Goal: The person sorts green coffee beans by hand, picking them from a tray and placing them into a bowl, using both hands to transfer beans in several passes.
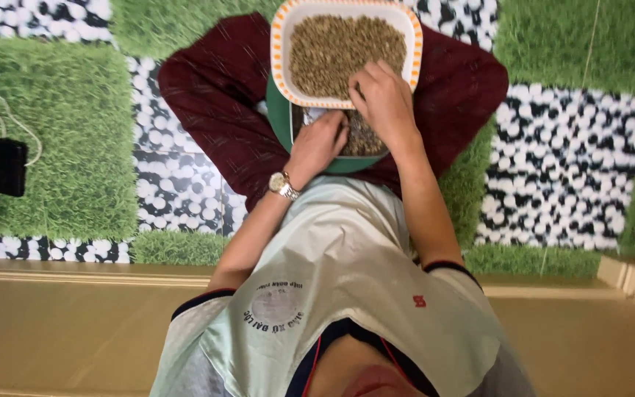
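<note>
A white tray with an orange dotted rim (282, 66) rests on my crossed legs and holds a heap of small brown-green grains (339, 48). Below it sits a green tray (277, 121) with more grains on a pale surface. My right hand (382, 95) lies at the near edge of the white tray, fingers curled onto the grains. My left hand (317, 143), with a gold wristwatch (282, 184) on the wrist, rests in the green tray with fingers bent down among the grains. Whether either hand pinches anything is hidden.
I sit on a floor mat of green grass patches (60, 147) and black-and-white pebble squares (560, 162). A black device with white cables (9, 165) lies at the left. A tan ledge (75, 323) runs behind me.
</note>
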